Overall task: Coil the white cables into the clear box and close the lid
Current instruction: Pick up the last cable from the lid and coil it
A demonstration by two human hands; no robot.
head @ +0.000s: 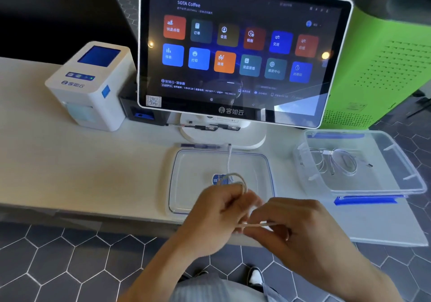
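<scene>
— While both hands work at six o'clock, look at the white cable: thin, glossy, partly wound into a small loop that stands up over the left hand.

— Which hand has hold of it?

— Both. The left hand's grip is closed on the loop, fingers curled with the coil rising out above the knuckles. The right hand pinches a straight run of the same cable between thumb and fingertips, palm turned down, wrist coming in from five o'clock. The run is stretched level between the two hands.

— And the free end?

— It trails up toward twelve o'clock, across the clear lid, and ends near the monitor's foot. The lid lies flat on the desk just beyond the hands, with a blue seal round its rim and a blue label at its middle, part hidden by the loop.

— Where's the box?

— At two o'clock, the clear box sits open near the desk's right end, blue clips at its near and far edges. Inside lie other white cables, already coiled in loose rings, plugs showing.

— Anything else about?

— A touchscreen till at twelve o'clock, lit with coloured tiles, a white label printer at ten, and a green cabinet at two, behind the box.
</scene>
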